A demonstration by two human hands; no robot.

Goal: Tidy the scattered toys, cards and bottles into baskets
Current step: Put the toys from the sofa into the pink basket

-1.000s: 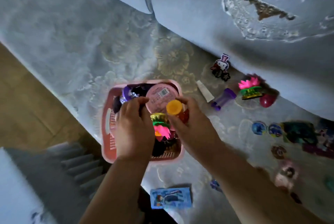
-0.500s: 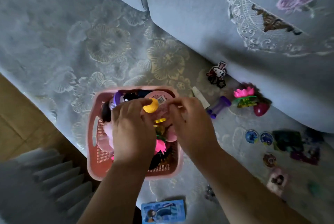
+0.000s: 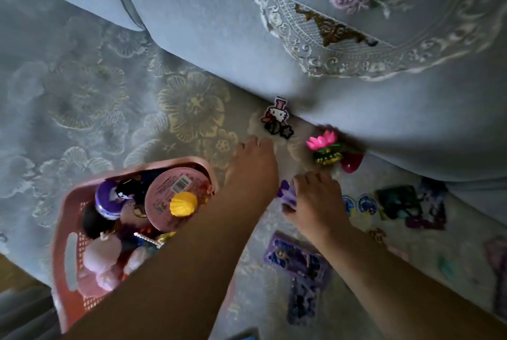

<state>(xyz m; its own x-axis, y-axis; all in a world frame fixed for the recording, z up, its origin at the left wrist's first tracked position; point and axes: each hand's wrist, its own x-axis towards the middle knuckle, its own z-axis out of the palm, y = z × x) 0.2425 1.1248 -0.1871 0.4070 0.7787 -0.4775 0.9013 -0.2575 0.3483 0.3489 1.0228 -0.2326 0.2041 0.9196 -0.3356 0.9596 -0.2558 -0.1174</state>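
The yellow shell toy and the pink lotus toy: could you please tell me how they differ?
The yellow shell toy is plain yellow; the pink lotus toy has pink petals over a green-and-gold base. The shell is rounded and ribbed; the lotus has pointed petals. The shell lies in the pink basket on a round pink lid; the lotus sits outside it, beside the cushion. Both are small toys.

Left of and beyond the basket (image 3: 61,232) the flowered cover (image 3: 82,79) lies bare. Right of the basket, a lotus toy (image 3: 325,147), badges (image 3: 366,204) and cards (image 3: 299,263) crowd the strip along the cushion (image 3: 219,38).
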